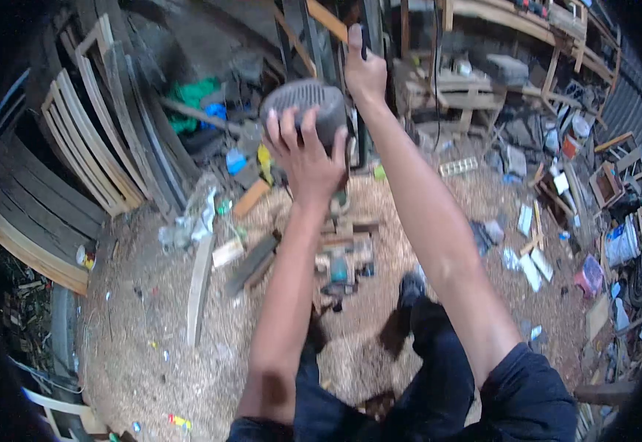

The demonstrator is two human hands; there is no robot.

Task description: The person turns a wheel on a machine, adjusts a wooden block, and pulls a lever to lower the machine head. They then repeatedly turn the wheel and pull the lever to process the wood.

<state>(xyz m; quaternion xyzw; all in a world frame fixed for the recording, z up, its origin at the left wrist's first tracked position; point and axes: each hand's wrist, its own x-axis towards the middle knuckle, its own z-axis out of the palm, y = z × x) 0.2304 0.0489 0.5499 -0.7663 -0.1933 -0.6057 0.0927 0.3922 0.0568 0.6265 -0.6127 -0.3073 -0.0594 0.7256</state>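
My left hand [302, 151] reaches forward, with its bent fingers over a dark grey, rounded motor housing [321, 96] with vent slots on top. The thumb presses against its right side. Just right of it and higher, my right hand [366, 74] is closed with the thumb pointing up. A narrow dark part [364, 43] shows by that thumb; what the fingers wrap round is mostly hidden. Close to the thumb tip ends an orange-brown wooden strip [328, 20]. Below my left hand, a small machine with a greenish part [339, 269] sits low among wood blocks.
Curved wooden frames [89, 147] lean at the left. Loose boards [201, 291] and litter lie on the sawdust-covered floor [151, 324]. Scrap wood and a white bucket [580, 125] crowd the right side. A wooden bench [454, 96] stands at the back. My shoe [411, 289] is below my right forearm.
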